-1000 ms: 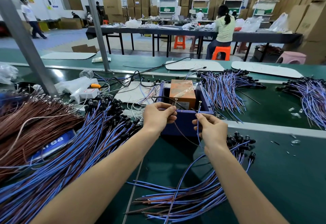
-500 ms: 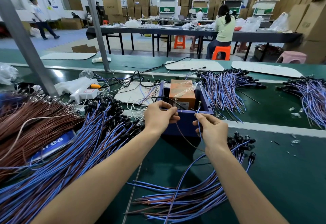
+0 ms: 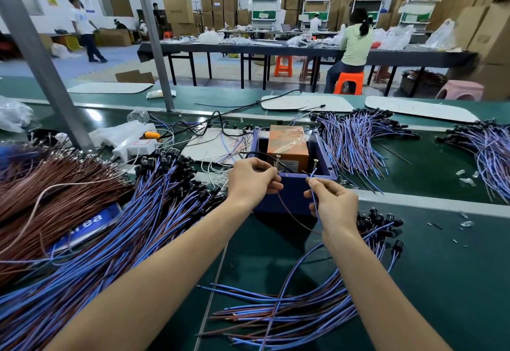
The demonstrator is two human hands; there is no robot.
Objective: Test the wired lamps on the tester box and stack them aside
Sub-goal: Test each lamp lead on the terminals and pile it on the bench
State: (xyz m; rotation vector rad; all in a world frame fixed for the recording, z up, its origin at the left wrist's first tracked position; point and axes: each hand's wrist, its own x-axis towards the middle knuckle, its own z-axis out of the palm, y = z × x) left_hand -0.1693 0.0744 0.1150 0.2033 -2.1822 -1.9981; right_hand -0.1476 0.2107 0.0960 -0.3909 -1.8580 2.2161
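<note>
not much has changed in the last second. the left hand (image 3: 249, 182) and the right hand (image 3: 332, 204) stay in the same spots at the front of the tester box (image 3: 292, 198). the left hand pinches the end of a brown wire (image 3: 292, 214) between thumb and finger, close to the left metal post (image 3: 277, 158). the right hand pinches a blue wire (image 3: 314, 203) the same way, with its tip pointing up at the right metal post (image 3: 315, 161). it is too small to tell if the tips touch the posts. since the hands hold so still, the test of this one lamp is likely going on right now. its lamp end is lost among the black lamp heads (image 3: 382, 225) by the right wrist, and no glow shows.

the tester box is a blue open box on the green table (image 3: 441, 281). inside it sits an orange block (image 3: 288, 143) wrapped in clear tape, with thin black wires near the posts. nothing else can be seen in it.
</note>
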